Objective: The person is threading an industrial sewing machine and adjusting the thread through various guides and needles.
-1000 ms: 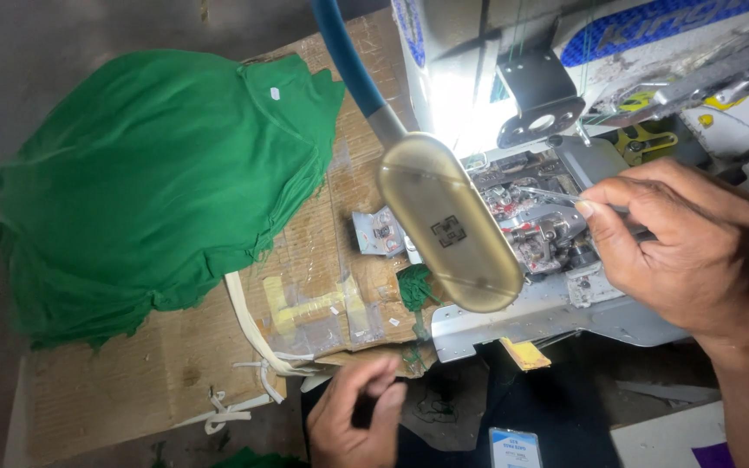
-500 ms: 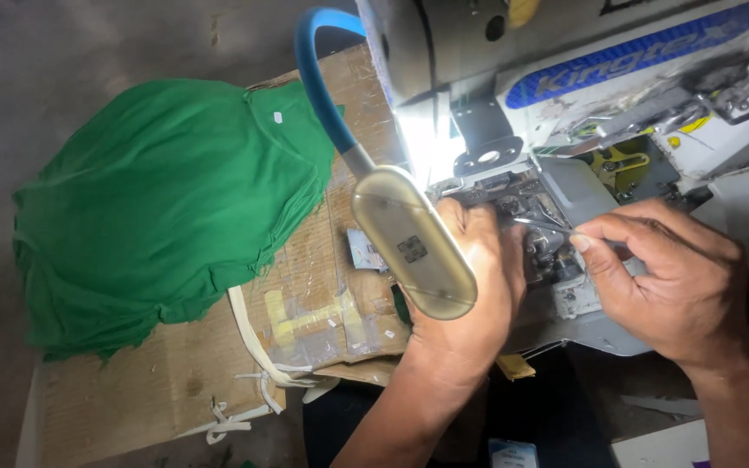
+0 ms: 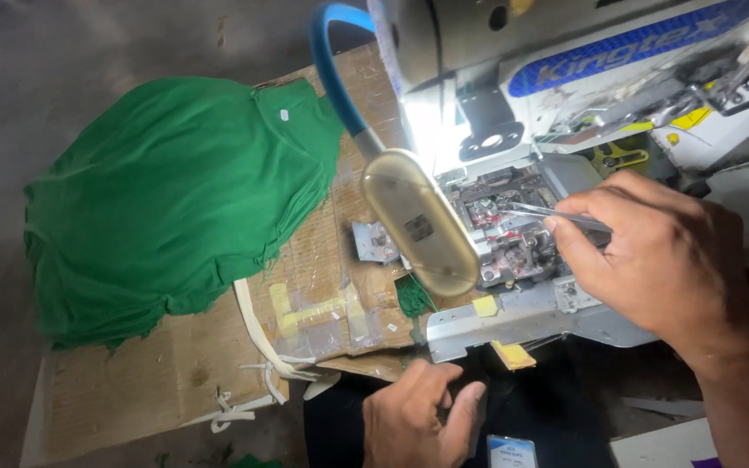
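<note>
The right hand (image 3: 661, 260) holds a pair of tweezers (image 3: 556, 215) in a pinch grip, closed on the handle, with the thin metal tips reaching left into the open mechanism of the sewing machine (image 3: 513, 234). That much matches half a second ago: the tweezers point at the same spot among the small metal parts under the machine's bright light.

What has changed is the left hand (image 3: 418, 416). Half a second ago it was up at the mechanism, beside the oval lamp head (image 3: 422, 221) on its blue bendy neck (image 3: 331, 69). Now it has dropped back to the near edge of the scene, below the worktop (image 3: 132, 390), with its fingers loosely curled; it seems to grip nothing, though whether something dark lies under the palm cannot be told. A second ago it sat in much the same low place, so it went up and came back down.

So the fine work at the mechanism now rests with the right hand alone, and the tweezers work there unaided.

On the left, a pile of green cloth (image 3: 166, 199) lies on the cardboard-covered worktop, well apart from both hands. A small scrap of green cloth (image 3: 411, 296) sits just below the lamp head, beside the machine's metal base plate (image 3: 513, 321). White strips of tape (image 3: 257, 338) trail over the near edge of the cardboard.
</note>
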